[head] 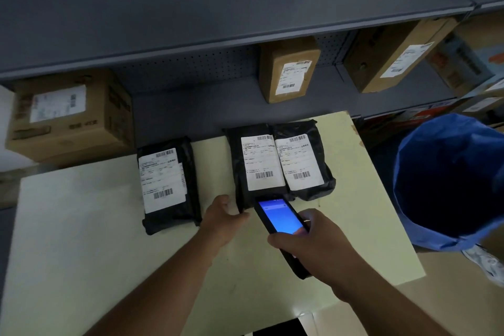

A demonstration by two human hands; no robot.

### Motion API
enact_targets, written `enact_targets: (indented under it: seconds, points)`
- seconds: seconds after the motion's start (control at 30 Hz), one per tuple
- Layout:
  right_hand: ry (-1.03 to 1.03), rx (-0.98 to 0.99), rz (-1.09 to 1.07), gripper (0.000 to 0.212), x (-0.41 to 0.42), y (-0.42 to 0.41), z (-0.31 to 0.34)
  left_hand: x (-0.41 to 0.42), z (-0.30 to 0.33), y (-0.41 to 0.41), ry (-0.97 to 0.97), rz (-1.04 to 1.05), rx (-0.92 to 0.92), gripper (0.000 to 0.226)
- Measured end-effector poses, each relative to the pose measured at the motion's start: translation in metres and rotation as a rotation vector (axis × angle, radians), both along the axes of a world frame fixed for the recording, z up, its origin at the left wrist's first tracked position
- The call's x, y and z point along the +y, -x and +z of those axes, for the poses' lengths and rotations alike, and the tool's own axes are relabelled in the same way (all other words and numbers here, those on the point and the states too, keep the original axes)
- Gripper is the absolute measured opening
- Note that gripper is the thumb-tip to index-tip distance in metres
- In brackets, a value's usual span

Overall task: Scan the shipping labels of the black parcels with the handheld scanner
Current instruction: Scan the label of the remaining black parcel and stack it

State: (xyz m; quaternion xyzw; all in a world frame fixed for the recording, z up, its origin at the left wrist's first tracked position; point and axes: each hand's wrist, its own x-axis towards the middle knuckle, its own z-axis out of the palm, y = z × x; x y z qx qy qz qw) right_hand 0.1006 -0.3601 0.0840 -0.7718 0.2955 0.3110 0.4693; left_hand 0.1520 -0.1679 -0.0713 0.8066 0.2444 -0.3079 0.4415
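Scanner [282,222] is being gripped in my right hand [313,245], its nose aiming straight ahead at the middle parcel [252,163], whose label [260,162] is running lengthwise away from my grip. My left hand [221,219], fingers curled on that parcel's near corner, is steadying it. Another parcel [169,185] is lying left of my grip, the third [302,162] ahead-right, touching the middle one.
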Motion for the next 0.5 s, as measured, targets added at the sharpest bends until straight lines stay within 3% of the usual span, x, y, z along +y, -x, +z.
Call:
enact_targets:
  seconds: [0.17, 0.33, 0.5]
  points:
    - [-0.003, -0.009, 0.043, 0.044, 0.026, 0.0, 0.001, 0.022, 0.008, 0.017, 0.039, -0.011, 0.015, 0.081]
    - [-0.026, -0.016, 0.08, 0.043, 0.055, 0.0, 0.004, 0.054, 0.018, 0.026, 0.0, 0.007, -0.056, 0.05]
    - [-0.02, -0.016, 0.132, 0.041, 0.086, -0.002, 0.004, 0.096, 0.033, 0.024, -0.1, 0.17, -0.192, 0.034]
